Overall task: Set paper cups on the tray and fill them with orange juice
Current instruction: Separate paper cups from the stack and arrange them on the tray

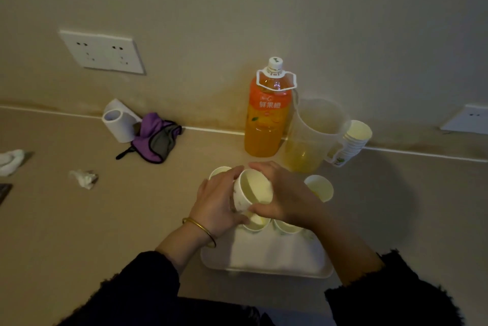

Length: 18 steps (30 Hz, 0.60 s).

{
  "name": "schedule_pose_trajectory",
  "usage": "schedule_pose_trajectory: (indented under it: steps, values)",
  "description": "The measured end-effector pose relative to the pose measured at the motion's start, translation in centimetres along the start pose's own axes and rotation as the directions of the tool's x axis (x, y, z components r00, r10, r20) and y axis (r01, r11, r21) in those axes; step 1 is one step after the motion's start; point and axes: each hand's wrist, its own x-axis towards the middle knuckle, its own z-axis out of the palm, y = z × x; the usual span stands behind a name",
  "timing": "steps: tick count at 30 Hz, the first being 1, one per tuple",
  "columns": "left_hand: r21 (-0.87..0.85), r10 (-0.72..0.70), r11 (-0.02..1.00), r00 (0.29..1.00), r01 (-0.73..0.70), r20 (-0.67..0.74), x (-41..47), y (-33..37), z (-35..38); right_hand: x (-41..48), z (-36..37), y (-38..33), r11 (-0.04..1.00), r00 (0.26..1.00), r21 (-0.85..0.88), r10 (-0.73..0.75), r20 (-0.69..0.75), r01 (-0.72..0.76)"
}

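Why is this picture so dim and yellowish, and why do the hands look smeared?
Head view: the light is low and warm, tinting the wall and counter; the left hand, right hand and the cup they hold look blurred, likely by motion, while the juice bottle looks sharper; the wide lens bows the counter's back edge.

Head view, angled down, near counter (79,220)

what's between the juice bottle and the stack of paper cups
A clear plastic pitcher holding a little yellow liquid stands there, shown in the head view.
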Motion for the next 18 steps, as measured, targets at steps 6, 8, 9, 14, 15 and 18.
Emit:
schedule_pose_trajectory:
  steps: [6,8,9,14,15,18]
  values:
    - [-0.607,-0.544,0.696,0.834,0.385,-0.095,-0.5,-2.9,-2.7,0.1,3.2,-0.2,0.98,0.997,-0.188,-0.046,0.061,0.057]
    - [-0.789,-0.71,0.47,0.701,0.396,-0.071,-0.8,-3.7,-3.3,-0.4,5.2,-0.7,0.969,0.991,-0.226,-0.083,0.101,0.105]
    - [-0.834,-0.755,0.392,0.654,0.39,-0.049,-1.1,-4.0,-3.4,-0.8,6.2,-0.9,0.955,0.989,-0.261,-0.12,0.085,0.138]
    - [-0.859,-0.823,0.207,0.558,0.469,0.107,-2.1,-5.0,-3.2,-1.2,8.6,-1.5,0.893,0.958,-0.368,-0.286,-0.014,0.261]
    - [-0.835,-0.809,0.2,0.567,0.513,0.155,-2.3,-5.1,-3.0,-1.0,8.7,-1.4,0.893,0.954,-0.361,-0.298,-0.024,0.27]
    - [-0.703,-0.75,0.265,0.599,0.659,0.279,-2.6,-5.2,-1.5,-0.7,8.5,-1.0,0.899,0.954,-0.351,-0.295,-0.041,0.263]
